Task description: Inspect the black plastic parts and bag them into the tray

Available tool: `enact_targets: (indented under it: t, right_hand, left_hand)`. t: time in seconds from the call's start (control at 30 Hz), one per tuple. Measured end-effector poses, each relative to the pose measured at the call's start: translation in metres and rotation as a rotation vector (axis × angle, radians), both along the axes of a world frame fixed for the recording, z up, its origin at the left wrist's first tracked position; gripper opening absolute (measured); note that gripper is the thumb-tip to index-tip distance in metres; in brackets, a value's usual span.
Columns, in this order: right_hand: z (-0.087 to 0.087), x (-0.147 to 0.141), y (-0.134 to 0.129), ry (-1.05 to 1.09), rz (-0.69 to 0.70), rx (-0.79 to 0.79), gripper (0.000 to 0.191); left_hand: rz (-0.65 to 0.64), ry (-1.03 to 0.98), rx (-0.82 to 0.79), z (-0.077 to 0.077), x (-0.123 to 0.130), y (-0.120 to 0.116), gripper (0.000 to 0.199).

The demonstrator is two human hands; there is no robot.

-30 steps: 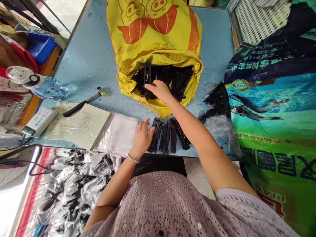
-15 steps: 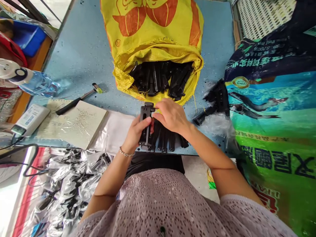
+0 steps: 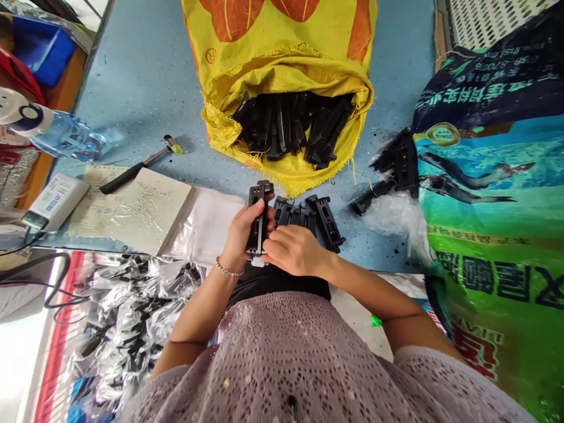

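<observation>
We've shifted right hand (image 3: 293,251) to near end of black slotted plastic part (image 3: 254,236); work seems centred there | left hand (image 3: 238,230) wraps it; right fingers curled, hold unclear | part: near edge, blue table (image 3: 145,88)

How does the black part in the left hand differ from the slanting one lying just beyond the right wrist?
The held part is gripped in the left hand, while the loose part lies on the blue table. The held part leans slightly, far end rightward; the loose part slants, far end leftward. Both are black, long and narrow.
</observation>
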State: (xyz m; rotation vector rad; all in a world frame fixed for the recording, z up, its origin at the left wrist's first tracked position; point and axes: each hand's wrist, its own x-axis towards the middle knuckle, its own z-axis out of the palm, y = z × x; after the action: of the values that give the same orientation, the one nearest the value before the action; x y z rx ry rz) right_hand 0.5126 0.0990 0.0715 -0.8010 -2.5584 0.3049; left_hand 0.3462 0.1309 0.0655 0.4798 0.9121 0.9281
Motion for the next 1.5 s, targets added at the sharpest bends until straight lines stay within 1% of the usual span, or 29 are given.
enact_targets:
  t: [0.07, 0.13, 0.17, 0.2, 0.23, 0.27, 0.33, 0.37, 0.43, 0.53, 0.6, 0.63, 0.67, 0.73, 0.8, 0.87, 0.97, 1.0, 1.03, 1.07, 1.1, 1.17, 1.2, 1.23, 1.27, 1.3, 1.33, 1.4, 1.5]
  right_hand:
    - [-0.007, -0.005, -0.012, 0.016, -0.103, -0.189, 0.036]
    - [-0.012, -0.006, -0.019, 0.071, -0.210, -0.448, 0.037]
    - [-0.013, -0.003, -0.023, 0.107, -0.243, -0.545, 0.036]
    - [-0.014, 0.003, -0.025, 0.135, -0.269, -0.590, 0.035]
    - [-0.015, 0.011, -0.028, 0.146, -0.306, -0.577, 0.033]
    - [-0.016, 0.021, -0.031, 0.141, -0.376, -0.512, 0.030]
    - [-0.020, 0.045, -0.037, 0.090, -0.614, -0.323, 0.025]
    - [-0.024, 0.057, -0.040, 0.050, -0.739, -0.260, 0.028]
    - [-0.037, 0.077, -0.044, -0.025, -0.899, -0.253, 0.044]
    - [-0.057, 0.094, -0.043, -0.095, -0.962, -0.345, 0.057]
    - [-0.063, 0.102, -0.035, -0.108, -0.992, -0.360, 0.060]
    - [-0.061, 0.106, -0.031, -0.111, -0.993, -0.359, 0.061]
    - [-0.057, 0.110, -0.027, -0.110, -0.984, -0.350, 0.060]
    - [-0.040, 0.111, -0.022, -0.078, -0.941, -0.302, 0.056]
    - [-0.017, 0.103, -0.020, 0.003, -0.844, -0.257, 0.049]
    - [0.004, 0.085, -0.020, 0.083, -0.620, -0.283, 0.045]
    - [0.021, 0.055, -0.016, 0.121, -0.146, -0.421, 0.040]
    - [0.021, 0.049, -0.014, 0.131, -0.036, -0.465, 0.036]
    - [0.019, 0.045, -0.012, 0.150, 0.020, -0.504, 0.032]
    - [0.016, 0.044, -0.009, 0.176, 0.020, -0.538, 0.028]
    - [0.011, 0.044, -0.007, 0.206, -0.020, -0.573, 0.026]
    - [-0.001, 0.047, -0.003, 0.287, -0.181, -0.665, 0.024]
    - [-0.009, 0.046, -0.003, 0.349, -0.273, -0.735, 0.025]
    - [-0.016, 0.043, -0.003, 0.436, -0.355, -0.821, 0.026]
    - [-0.023, 0.038, -0.005, 0.546, -0.418, -0.923, 0.028]
    - [-0.030, 0.031, -0.006, 0.675, -0.457, -1.032, 0.031]
    - [-0.035, 0.021, -0.008, 0.806, -0.472, -1.139, 0.033]
    - [-0.041, 0.001, -0.011, 1.017, -0.448, -1.321, 0.036]
    - [-0.040, -0.026, -0.008, 1.161, -0.392, -1.479, 0.037]
  left_hand:
    - [0.040, 0.055, 0.038, -0.002, 0.005, -0.005, 0.041]
    - [0.111, 0.209, 0.152, -0.003, 0.005, -0.010, 0.034]
    - [0.124, 0.300, 0.212, -0.004, 0.003, -0.013, 0.033]
    - [0.108, 0.382, 0.253, -0.006, -0.001, -0.015, 0.033]
    - [0.062, 0.444, 0.265, -0.007, -0.007, -0.017, 0.034]
    - [-0.005, 0.481, 0.243, -0.010, -0.012, -0.018, 0.036]
    - [-0.126, 0.487, 0.132, -0.017, -0.020, -0.023, 0.039]
    - [-0.149, 0.464, 0.067, -0.022, -0.020, -0.025, 0.041]
    - [-0.086, 0.407, -0.030, -0.035, -0.010, -0.029, 0.040]
    - [0.062, 0.326, -0.076, -0.053, 0.017, -0.027, 0.040]
    - [0.075, 0.236, -0.073, -0.061, 0.030, -0.018, 0.047]
    - [0.065, 0.184, -0.062, -0.063, 0.031, -0.013, 0.053]
    - [0.053, 0.136, -0.049, -0.062, 0.029, -0.008, 0.060]
    - [-0.014, 0.060, -0.039, -0.056, 0.016, -0.002, 0.069]
    - [-0.163, 0.002, -0.080, -0.044, -0.002, -0.006, 0.072]
    - [-0.399, -0.041, -0.143, -0.028, -0.019, -0.017, 0.070]
    - [-0.810, -0.058, -0.227, -0.007, -0.036, -0.039, 0.070]
    - [-0.896, -0.041, -0.237, -0.003, -0.041, -0.044, 0.073]
    - [-0.913, 0.009, -0.214, -0.001, -0.045, -0.049, 0.077]
    - [-0.852, 0.112, -0.147, -0.001, -0.051, -0.052, 0.077]
    - [-0.719, 0.280, -0.032, -0.005, -0.056, -0.054, 0.073]
    - [-0.351, 0.772, 0.269, -0.018, -0.069, -0.054, 0.053]
    - [-0.199, 1.029, 0.404, -0.027, -0.074, -0.052, 0.042]
    - [-0.102, 1.243, 0.507, -0.036, -0.080, -0.050, 0.033]
    - [-0.060, 1.387, 0.571, -0.044, -0.085, -0.048, 0.026]
    - [-0.047, 1.451, 0.594, -0.051, -0.090, -0.045, 0.021]
    - [-0.036, 1.445, 0.576, -0.055, -0.095, -0.042, 0.019]
    - [0.016, 1.304, 0.461, -0.057, -0.104, -0.035, 0.018]
    - [0.098, 1.042, 0.307, -0.050, -0.116, -0.029, 0.024]
